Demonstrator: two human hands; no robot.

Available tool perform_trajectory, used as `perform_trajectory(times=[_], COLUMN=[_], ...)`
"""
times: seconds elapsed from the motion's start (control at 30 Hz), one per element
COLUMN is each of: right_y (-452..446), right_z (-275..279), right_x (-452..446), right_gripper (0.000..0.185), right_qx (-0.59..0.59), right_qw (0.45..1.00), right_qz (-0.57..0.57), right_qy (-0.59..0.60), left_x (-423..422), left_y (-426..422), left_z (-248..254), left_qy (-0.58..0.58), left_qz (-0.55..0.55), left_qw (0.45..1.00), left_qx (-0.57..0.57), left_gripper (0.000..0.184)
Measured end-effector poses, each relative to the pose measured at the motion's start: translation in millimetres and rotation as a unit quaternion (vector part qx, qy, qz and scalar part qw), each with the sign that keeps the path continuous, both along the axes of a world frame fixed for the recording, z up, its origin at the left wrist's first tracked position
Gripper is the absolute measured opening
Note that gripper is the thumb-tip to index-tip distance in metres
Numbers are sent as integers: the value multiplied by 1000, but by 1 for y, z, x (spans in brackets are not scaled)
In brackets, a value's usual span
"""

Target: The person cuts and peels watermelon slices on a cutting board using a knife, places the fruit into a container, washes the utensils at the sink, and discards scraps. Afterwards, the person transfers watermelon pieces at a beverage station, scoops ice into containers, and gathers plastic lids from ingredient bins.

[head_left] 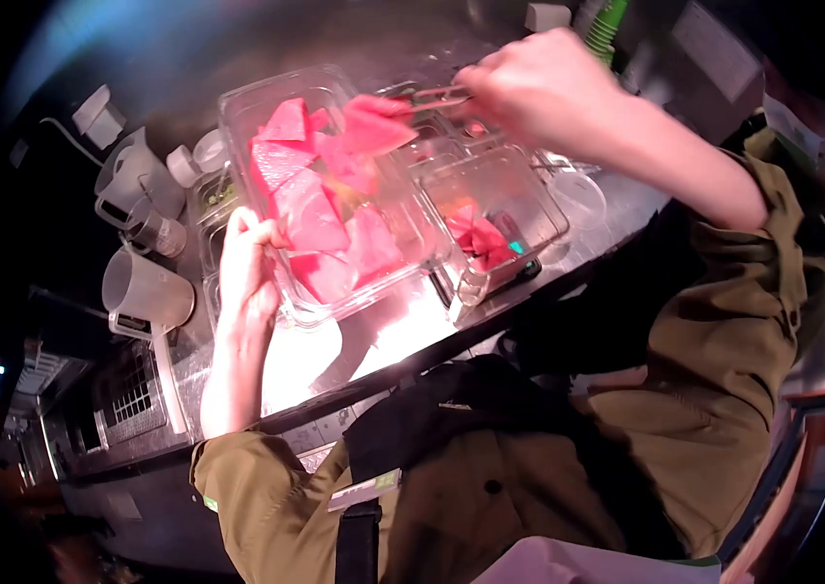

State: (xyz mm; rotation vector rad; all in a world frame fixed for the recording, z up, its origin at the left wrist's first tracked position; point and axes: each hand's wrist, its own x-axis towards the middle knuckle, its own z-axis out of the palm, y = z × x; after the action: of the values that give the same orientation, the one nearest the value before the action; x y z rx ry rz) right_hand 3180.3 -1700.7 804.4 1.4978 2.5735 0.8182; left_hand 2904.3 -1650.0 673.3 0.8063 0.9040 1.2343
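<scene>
A large clear container holds several pink-red wedges of what looks like watermelon. My left hand is closed on the container's left rim, which looks tilted and raised off the counter. In my right hand are metal tongs, shut on one watermelon piece above the container's right side. To the right stands a smaller clear container with a few red pieces at the bottom. A small teal light shows by it.
Clear measuring jugs stand at the left of the metal counter. Small tubs with green bits sit behind my left hand. Stacked green cups are at the back right. A round clear lid or cup lies at the right.
</scene>
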Motion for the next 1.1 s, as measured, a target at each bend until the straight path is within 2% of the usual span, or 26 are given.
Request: perform_trajectory(times=[0.07,0.13,0.17,0.2,0.23,0.27,0.33,0.4,0.43,0.47,0.53,0.6,0.67,0.73,0.83,0.93,0.97,1.1], right_y=[-35,-60,-65,-62,-55,-45,-35,-40,-46,-47,-29,8,44,62,77,83,83,74], right_z=[11,5,-10,-31,-65,-88,-74,-28,-19,5,10,-19,-37,-54,-65,-85,-87,-73], right_x=[18,26,32,34,43,50,43,33,44,32,10,-5,-29,-45,-50,-40,-35,-25], right_gripper=[7,7,7,8,8,9,12,18,24,27,27,32,37,39,35,29,25,24], right_qx=[49,14,-41,-100,-83,-145,-243,-210,-98,-129,-173,-226,-373,-432,-407,-382,-386,-357], right_qw=[999,994,993,983,989,981,957,951,980,972,968,948,868,816,849,854,847,862], right_qz=[-14,-105,-114,-147,-116,-130,-150,-224,-174,-186,-132,-55,-136,-131,-72,-33,-45,-49], right_qy=[14,-5,0,-44,-26,-20,-51,-44,-7,66,124,215,298,361,328,352,363,355], left_x=[4,6,4,5,8,12,14,15,12,14,20,21,30,31,32,25,28,28], left_y=[-1,3,8,12,8,1,2,12,15,15,10,11,1,-3,-5,-2,-2,11], left_z=[0,-4,-10,-9,-4,4,10,4,-4,-5,0,-4,8,8,6,5,6,4], left_qy=[-12,-14,-1,-24,-15,-6,0,-7,-31,-53,-24,-16,-23,-27,-45,-5,-35,-38], left_qz=[-4,-7,-16,-13,-19,-24,-25,-14,-33,-33,-15,-14,7,7,7,3,13,17], left_qw=[1000,999,998,999,999,999,999,999,999,998,999,999,999,998,997,999,998,998], left_qx=[22,49,65,17,21,27,33,30,25,28,44,48,46,60,61,52,42,53], left_gripper=[28,28,28,28,28,28,28,28,28,28,28,28,29,29,27,27,27,27])
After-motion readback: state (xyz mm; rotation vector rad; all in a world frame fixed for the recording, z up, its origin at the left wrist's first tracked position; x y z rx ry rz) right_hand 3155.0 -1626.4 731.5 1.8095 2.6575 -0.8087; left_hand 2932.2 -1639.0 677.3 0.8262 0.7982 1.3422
